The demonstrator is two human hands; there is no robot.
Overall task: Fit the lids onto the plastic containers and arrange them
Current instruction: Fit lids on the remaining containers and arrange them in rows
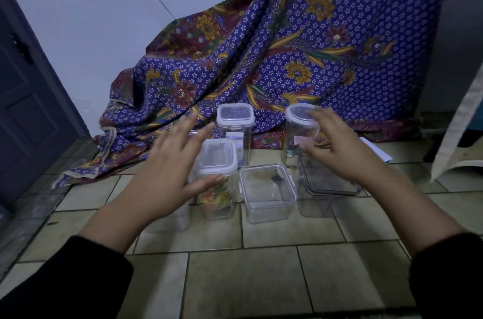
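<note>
- Left hand [167,161]: fingers spread, gripping nothing, thumb touching the lidded container with the colourful label [217,180] on the tiled floor [261,279]. Judgement: grip its walls low before sliding it into line.
- Behind it, a taller square container [235,130], lid on; latches too blurred to tell.
- Low square container [268,193] in the middle, lidded.
- Right hand [337,146]: fingers open over the round-lidded jar [298,133], contact unclear.
- Container beneath the right hand mostly hidden; lid seating unreadable.

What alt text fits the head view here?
Two open hands, left and right, hover over clear plastic containers on a tiled floor; three tall ones and a short one have lids. A patterned cloth drapes behind.
</note>
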